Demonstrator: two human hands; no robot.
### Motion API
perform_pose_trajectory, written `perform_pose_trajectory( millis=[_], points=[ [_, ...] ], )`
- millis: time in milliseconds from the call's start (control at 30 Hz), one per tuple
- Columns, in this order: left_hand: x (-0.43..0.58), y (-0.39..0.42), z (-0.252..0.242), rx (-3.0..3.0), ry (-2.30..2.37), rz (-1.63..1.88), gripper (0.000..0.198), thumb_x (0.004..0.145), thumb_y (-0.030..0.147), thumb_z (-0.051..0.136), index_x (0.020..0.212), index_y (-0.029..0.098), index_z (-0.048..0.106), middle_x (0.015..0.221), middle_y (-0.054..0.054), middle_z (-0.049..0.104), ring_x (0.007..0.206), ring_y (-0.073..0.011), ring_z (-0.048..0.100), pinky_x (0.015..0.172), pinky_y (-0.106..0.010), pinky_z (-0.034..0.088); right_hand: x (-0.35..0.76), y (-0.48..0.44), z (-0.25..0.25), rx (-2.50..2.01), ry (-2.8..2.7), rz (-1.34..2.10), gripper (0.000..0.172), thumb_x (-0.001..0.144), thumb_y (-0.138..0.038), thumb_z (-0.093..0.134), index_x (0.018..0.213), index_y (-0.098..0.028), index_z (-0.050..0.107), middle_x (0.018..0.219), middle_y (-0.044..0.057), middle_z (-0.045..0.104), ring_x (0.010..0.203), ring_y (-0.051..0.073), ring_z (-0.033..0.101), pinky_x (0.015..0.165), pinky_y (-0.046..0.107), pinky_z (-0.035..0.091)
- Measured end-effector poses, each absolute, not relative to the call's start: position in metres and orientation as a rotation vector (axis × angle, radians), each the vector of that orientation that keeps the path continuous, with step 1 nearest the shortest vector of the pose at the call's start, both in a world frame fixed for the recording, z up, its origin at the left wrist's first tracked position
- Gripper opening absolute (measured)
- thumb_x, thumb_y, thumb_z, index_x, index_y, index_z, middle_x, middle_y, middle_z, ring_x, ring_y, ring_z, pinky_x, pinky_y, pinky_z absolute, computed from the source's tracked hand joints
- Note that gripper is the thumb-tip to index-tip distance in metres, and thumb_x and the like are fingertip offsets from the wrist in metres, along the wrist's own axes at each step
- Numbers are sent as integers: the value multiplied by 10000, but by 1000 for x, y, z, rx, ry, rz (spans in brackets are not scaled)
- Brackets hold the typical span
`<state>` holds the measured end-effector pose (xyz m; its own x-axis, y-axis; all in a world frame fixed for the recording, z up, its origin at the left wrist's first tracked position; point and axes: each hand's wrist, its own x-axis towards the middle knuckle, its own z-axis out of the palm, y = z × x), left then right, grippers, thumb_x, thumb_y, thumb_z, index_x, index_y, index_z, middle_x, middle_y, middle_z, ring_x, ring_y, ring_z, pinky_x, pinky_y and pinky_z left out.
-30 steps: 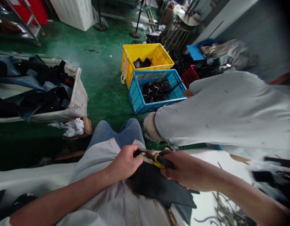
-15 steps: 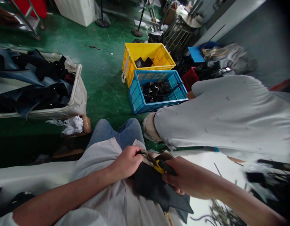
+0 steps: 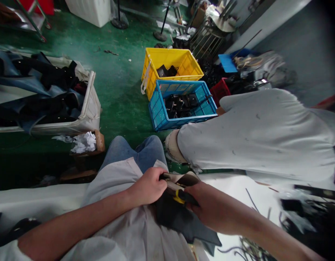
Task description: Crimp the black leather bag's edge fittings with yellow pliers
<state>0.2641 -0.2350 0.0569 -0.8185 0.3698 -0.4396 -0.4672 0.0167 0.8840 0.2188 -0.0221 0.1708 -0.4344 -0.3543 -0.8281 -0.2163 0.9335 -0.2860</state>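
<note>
Lower centre: left hand (image 3: 147, 186) fingers clench black piece (image 3: 178, 221); right hand (image 3: 211, 204) grips yellow-handled tool (image 3: 178, 194) against it.

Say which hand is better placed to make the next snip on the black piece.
Right. The right hand already grips the yellow-handled tool, its tip at the black piece edge. The left hand is closed on that edge, steadying it.

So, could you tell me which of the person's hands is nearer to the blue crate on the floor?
Left. The left hand sits almost directly below the blue crate; the right hand is lower and further right, gripping the yellow-handled tool.
</note>
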Motion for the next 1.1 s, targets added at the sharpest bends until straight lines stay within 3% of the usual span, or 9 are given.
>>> perform_pose_trajectory(
  millis=[100, 200, 367, 533, 667, 833, 1100],
  points=[
    [265, -237, 53, -122, 1596, 1921, 324, 738, 101, 534, 960, 146, 766, 897, -47, 723, 827, -184, 617, 688, -290, 388, 218, -23, 169, -329, 1992, -225, 137, 854, -159, 630, 915, -211, 740, 963, 52, 783, 849, 173, 712, 638, 245, 414],
    [267, -239, 49, -154, 1481, 1944, 247, 738, 136, 564, 907, 154, 742, 815, -29, 671, 743, -158, 556, 619, -289, 319, 219, -17, 167, -229, 1923, -230, 76, 884, -211, 621, 850, -201, 688, 827, 49, 750, 716, 157, 691, 557, 241, 392],
    [266, -238, 48, -159, 1464, 1940, 193, 737, 137, 555, 864, 151, 699, 876, -52, 711, 787, -170, 585, 623, -291, 308, 224, -4, 163, 68, 1670, -408, 138, 926, -321, 640, 868, -198, 621, 685, 39, 714, 631, 168, 713, 556, 225, 515],
    [265, -237, 46, -146, 1487, 1941, 295, 761, 136, 542, 948, 141, 770, 879, -52, 712, 772, -163, 563, 621, -289, 307, 230, -2, 161, 205, 1699, -485, 217, 936, -408, 628, 899, -197, 592, 582, 14, 660, 569, 197, 715, 507, 248, 567],
    [267, -238, 47, -150, 1549, 1929, 345, 756, 114, 522, 964, 141, 797, 834, -35, 674, 768, -157, 545, 625, -282, 311, 238, -9, 157, 199, 1767, -452, 194, 951, -393, 599, 922, -202, 604, 587, 12, 667, 563, 196, 715, 476, 233, 537],
    [266, -240, 48, -161, 1523, 1963, 246, 772, 132, 538, 884, 149, 757, 823, -25, 672, 752, -151, 545, 623, -271, 318, 239, -32, 167, 65, 1927, -222, 205, 964, -345, 585, 834, -202, 652, 600, 29, 695, 495, 134, 632, 425, 208, 366],
    [267, -242, 41, -121, 1567, 1966, 233, 787, 125, 557, 893, 152, 763, 855, -30, 697, 802, -159, 578, 656, -259, 363, 235, -44, 169, 92, 1904, -212, 211, 971, -315, 564, 827, -202, 669, 600, 45, 720, 497, 160, 673, 410, 220, 365]
  ],
)
